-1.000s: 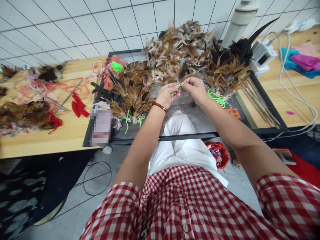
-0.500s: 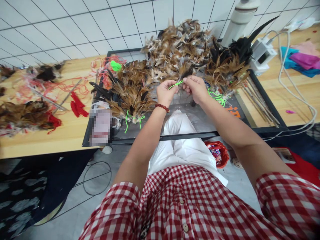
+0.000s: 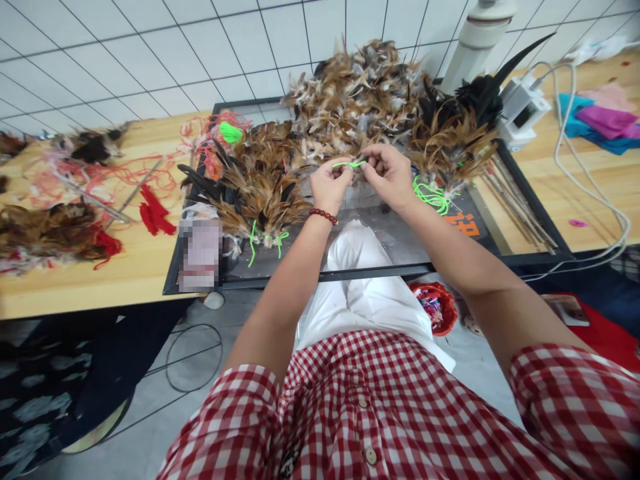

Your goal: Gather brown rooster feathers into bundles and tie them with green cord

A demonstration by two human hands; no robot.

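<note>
A short length of bright green string (image 3: 349,164) runs between my two hands above the dark framed board (image 3: 300,263). My left hand (image 3: 331,183), with a bead bracelet at the wrist, pinches one end of it. The fingers of my right hand (image 3: 387,173) are closed at the other end. Any feather between the fingertips is too hidden to make out. Behind my hands rises a big heap of brown feathers (image 3: 360,93). Left of my left hand lies a row of brown and black feathers (image 3: 265,180) with green ties. More green string (image 3: 433,195) lies beside my right wrist.
At right stand a white charger block (image 3: 525,110) with a looping cable (image 3: 570,153), thin sticks (image 3: 523,200) and coloured cloths (image 3: 605,123). To the left are red yarn (image 3: 156,212) and more feathers (image 3: 47,230). A red basket (image 3: 453,307) sits below the table edge.
The right hand has turned and shifted slightly, its back now more upward. The green string between the hands lies flatter, and the dark feather tip seen above the fingers no longer shows clearly.
</note>
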